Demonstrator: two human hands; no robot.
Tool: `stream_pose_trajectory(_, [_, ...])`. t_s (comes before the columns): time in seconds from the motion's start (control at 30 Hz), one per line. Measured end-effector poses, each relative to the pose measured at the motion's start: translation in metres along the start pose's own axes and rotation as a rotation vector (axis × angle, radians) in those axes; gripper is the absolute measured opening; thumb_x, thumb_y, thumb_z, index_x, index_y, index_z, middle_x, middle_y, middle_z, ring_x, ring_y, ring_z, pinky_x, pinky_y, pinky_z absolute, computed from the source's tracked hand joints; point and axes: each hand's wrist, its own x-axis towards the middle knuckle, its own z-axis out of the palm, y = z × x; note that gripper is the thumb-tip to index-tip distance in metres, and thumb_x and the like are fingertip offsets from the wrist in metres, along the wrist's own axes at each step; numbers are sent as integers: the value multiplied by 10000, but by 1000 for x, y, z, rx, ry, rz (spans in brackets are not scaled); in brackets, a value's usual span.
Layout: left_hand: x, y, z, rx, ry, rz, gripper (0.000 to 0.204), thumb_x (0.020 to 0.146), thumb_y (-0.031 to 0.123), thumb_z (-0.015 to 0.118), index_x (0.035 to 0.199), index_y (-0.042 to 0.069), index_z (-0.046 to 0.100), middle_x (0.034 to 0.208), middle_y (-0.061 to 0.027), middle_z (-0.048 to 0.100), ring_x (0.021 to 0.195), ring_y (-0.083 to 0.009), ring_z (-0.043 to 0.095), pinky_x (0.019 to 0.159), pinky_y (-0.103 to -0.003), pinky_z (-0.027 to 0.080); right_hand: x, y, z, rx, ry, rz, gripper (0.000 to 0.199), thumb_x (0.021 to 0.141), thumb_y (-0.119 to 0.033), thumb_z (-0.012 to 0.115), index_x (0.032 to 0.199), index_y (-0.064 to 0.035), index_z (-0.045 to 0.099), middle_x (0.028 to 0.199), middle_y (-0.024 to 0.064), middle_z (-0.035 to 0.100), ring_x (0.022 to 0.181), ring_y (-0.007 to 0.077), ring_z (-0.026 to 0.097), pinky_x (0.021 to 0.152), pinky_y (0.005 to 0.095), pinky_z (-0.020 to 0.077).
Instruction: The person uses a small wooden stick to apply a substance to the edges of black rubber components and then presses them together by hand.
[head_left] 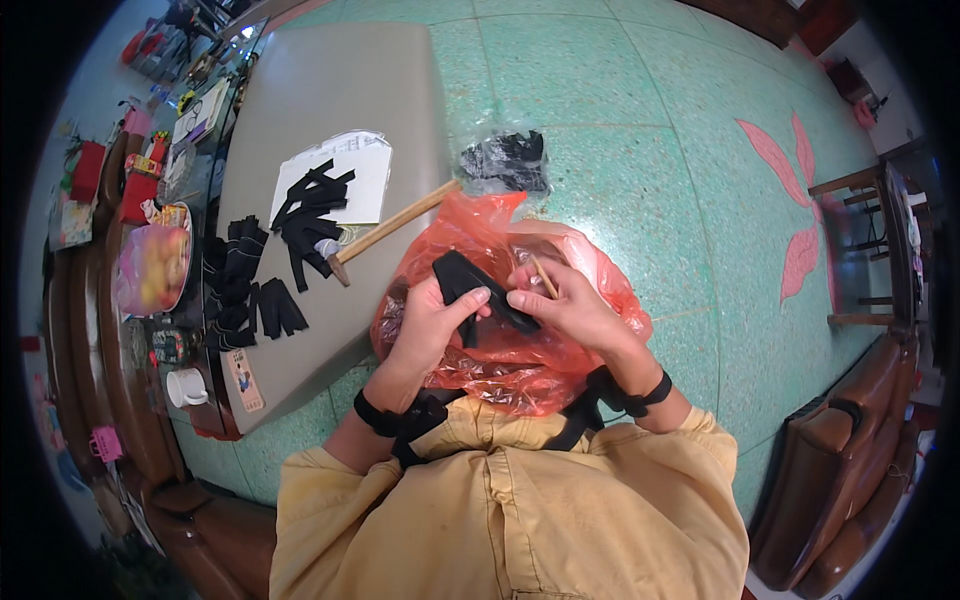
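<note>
While both hands meet over the lap, the black strip point(455, 272) lies between them above a red plastic bag point(470, 228), off the right edge of the worktop point(340, 80). The left hand point(430, 315) is closed, its thumb pressing the strip against curled fingers; the right hand point(572, 308) is mostly closed, a thin stick point(545, 278) lodged in its fingers and its thumb at the strip's nearer side. The strip looks light, soft and hard to break, so a flat pinch close to an end should keep it from folding; the bag's film is probably slippery. A hammer point(400, 218) lies slantwise, its handle reaching the worktop's right edge, and black pieces point(315, 205) spread toward the left edge. The most room for moving seems to be rightward, over the green floor point(640, 180).
</note>
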Motion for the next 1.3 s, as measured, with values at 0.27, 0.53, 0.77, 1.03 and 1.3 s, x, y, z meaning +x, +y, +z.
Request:
stream_pose_trajectory(0.27, [-2,5,-1,-53,-10,-37,68,849,83,620,875,21,608,787,-33,627,703,-90,589,624,-216,454,-2,10,5,79,-144,79,153,877,-136,590,867,17,599,737,25,626,694,73,528,642,245,437])
stream_pose_trajectory(0.53, [-1,1,2,-27,76,49,46,846,65,613,867,24,609,779,-33,630,681,-90,583,601,-215,449,-3,10,6,65,-112,48,206,862,-183,621,905,17,596,737,21,620,695,69,515,637,238,433])
stream_pose_trajectory(0.77, [0,7,4,-112,66,37,78,872,87,574,894,14,593,803,-64,641,704,-123,613,613,-228,461,-6,2,3,19,-114,120,280,797,-175,708,961,30,609,746,15,600,703,71,530,634,234,438])
stream_pose_trajectory(1.03, [-1,2,3,-135,78,98,121,906,108,519,906,5,581,828,-82,643,714,-147,626,626,-254,474,-5,-2,3,121,-133,141,199,806,-127,687,916,31,636,739,12,599,670,67,527,616,225,428])
stream_pose_trajectory(1.3, [-5,5,7,-413,77,-88,125,911,126,518,891,20,582,796,-63,628,692,-133,597,626,-257,471,-6,-7,3,77,-197,104,182,855,-168,627,821,11,626,709,-11,562,640,67,494,580,224,400])
